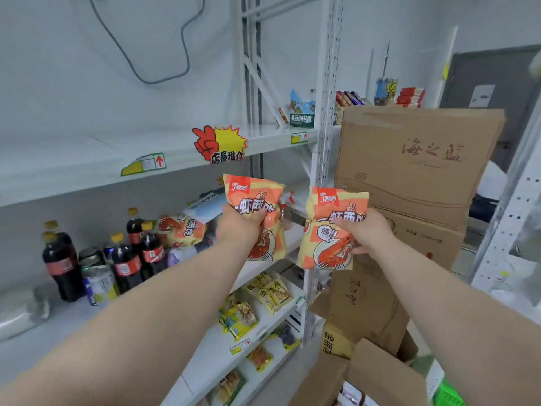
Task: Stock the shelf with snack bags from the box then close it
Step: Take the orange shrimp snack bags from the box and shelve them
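My left hand (241, 227) grips an orange-and-yellow shrimp snack bag (265, 197), held upright in front of the middle shelf (292, 235). My right hand (366, 232) grips a second, matching snack bag (325, 247) just to the right, in front of the shelf upright. A third bag of the same kind (180, 230) lies on the middle shelf behind the cola bottles. The open cardboard box (380, 373) sits at the bottom right with its flaps up; its contents are mostly hidden.
Several cola bottles (128, 259) and cans stand on the middle shelf at left. Yellow snack packs (263, 294) fill the lower shelves. Stacked brown cartons (409, 177) rise at right beside the white upright (322, 171). The upper shelf (87, 168) carries price tags and a red promo sticker.
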